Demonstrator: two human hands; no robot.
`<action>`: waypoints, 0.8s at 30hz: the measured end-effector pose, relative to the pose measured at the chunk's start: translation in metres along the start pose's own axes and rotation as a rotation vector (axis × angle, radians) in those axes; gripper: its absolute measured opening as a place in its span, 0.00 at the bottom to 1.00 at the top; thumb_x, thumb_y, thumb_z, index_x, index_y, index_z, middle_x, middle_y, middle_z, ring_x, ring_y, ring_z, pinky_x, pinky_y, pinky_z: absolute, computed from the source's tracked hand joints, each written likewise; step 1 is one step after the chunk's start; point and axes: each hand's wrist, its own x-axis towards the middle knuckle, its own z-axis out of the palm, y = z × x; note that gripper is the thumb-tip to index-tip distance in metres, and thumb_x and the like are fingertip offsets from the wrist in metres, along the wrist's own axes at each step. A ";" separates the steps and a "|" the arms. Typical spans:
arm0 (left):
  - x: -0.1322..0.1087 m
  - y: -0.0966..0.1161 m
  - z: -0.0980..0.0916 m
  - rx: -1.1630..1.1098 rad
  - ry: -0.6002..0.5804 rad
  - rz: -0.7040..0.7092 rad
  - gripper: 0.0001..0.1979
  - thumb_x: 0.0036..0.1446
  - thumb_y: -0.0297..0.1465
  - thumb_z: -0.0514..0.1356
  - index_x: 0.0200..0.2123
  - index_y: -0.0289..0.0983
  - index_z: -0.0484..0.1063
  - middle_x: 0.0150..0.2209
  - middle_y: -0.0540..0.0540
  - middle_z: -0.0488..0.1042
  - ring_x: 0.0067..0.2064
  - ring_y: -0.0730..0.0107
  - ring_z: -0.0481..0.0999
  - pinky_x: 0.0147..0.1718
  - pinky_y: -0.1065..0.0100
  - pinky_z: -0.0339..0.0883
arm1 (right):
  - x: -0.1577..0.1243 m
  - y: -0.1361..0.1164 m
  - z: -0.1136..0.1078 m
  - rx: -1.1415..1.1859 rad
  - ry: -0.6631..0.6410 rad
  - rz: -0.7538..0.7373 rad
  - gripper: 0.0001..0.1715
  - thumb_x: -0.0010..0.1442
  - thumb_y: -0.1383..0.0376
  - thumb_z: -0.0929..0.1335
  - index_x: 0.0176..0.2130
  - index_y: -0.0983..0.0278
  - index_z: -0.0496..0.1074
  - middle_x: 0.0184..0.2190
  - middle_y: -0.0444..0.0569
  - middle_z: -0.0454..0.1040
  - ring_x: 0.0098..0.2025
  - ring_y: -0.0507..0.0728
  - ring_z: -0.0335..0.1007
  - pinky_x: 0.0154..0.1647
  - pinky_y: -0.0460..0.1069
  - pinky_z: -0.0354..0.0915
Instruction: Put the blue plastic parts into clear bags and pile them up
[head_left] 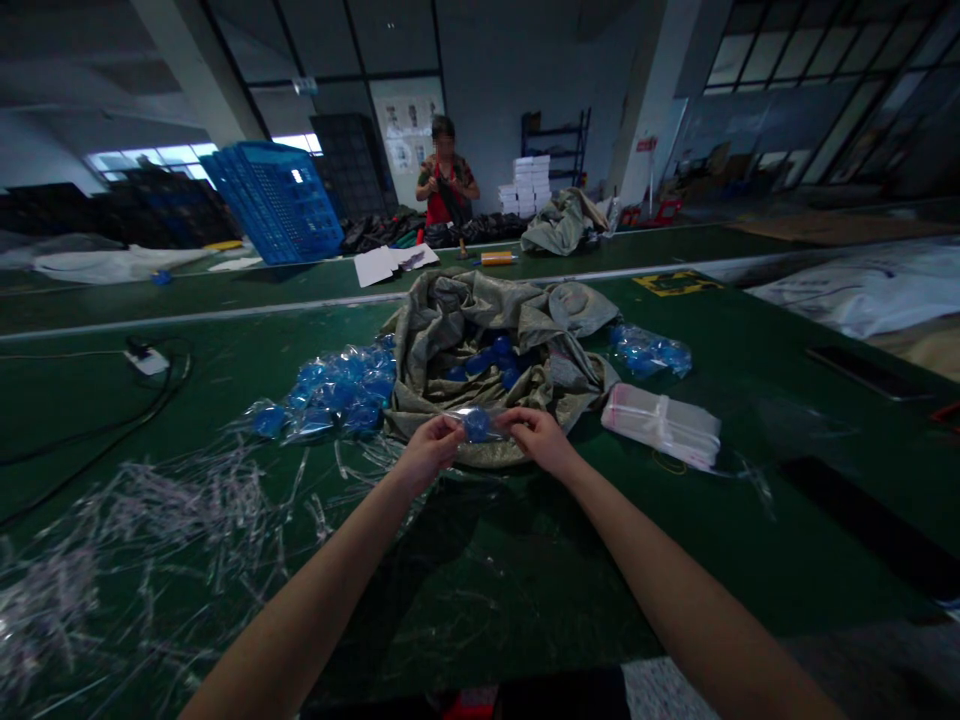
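Between my two hands a small clear plastic bag with a blue item (pixel 477 425) inside is stretched sideways. My left hand (pixel 435 445) pinches its left end, and my right hand (pixel 536 435) pinches its right end. Just behind them lies an open grey-green woven sack (pixel 420 360), its rim rolled down, with loose blue pieces (pixel 495 358) inside; their exact kind I cannot make out. Left of the sack is a pile of bagged blue pieces (pixel 341 390). A few more bagged blue pieces (pixel 651 352) lie to its right, near a bundle of flat clear bags (pixel 661 425).
Clear plastic strips (pixel 202 520) litter the green table (pixel 480 600) at left. A power strip (pixel 148 361) with cables sits further left. A phone (pixel 866 372) lies at right. Blue crates (pixel 277 200) and a person (pixel 447 175) are beyond the table.
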 end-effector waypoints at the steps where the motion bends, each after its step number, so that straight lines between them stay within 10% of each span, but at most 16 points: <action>1: 0.000 0.000 -0.001 -0.005 -0.002 0.001 0.20 0.43 0.38 0.70 0.28 0.37 0.61 0.18 0.60 0.58 0.14 0.87 0.50 0.12 0.79 0.43 | -0.002 -0.002 -0.001 0.042 -0.025 0.031 0.15 0.53 0.60 0.65 0.37 0.65 0.76 0.15 0.39 0.62 0.17 0.48 0.53 0.18 0.45 0.49; 6: 0.001 -0.002 -0.003 -0.024 -0.021 -0.002 0.20 0.44 0.38 0.70 0.29 0.37 0.61 0.17 0.61 0.57 0.14 0.87 0.49 0.12 0.79 0.41 | -0.007 -0.010 -0.005 0.087 -0.068 0.021 0.27 0.58 0.48 0.64 0.38 0.67 0.77 0.11 0.37 0.56 0.14 0.46 0.45 0.16 0.45 0.40; 16: -0.004 0.000 0.003 -0.048 -0.027 0.002 0.20 0.43 0.38 0.70 0.28 0.36 0.61 0.19 0.60 0.59 0.15 0.88 0.50 0.13 0.79 0.41 | -0.002 0.000 0.005 0.048 0.111 0.011 0.18 0.42 0.56 0.76 0.31 0.66 0.77 0.29 0.47 0.76 0.27 0.51 0.66 0.25 0.45 0.59; 24: -0.009 0.006 0.016 0.018 0.002 -0.052 0.20 0.46 0.42 0.68 0.36 0.37 0.66 0.19 0.59 0.60 0.14 0.87 0.51 0.13 0.78 0.39 | 0.000 0.009 0.011 0.339 0.110 0.131 0.26 0.39 0.57 0.77 0.38 0.64 0.73 0.26 0.42 0.74 0.15 0.44 0.50 0.15 0.44 0.45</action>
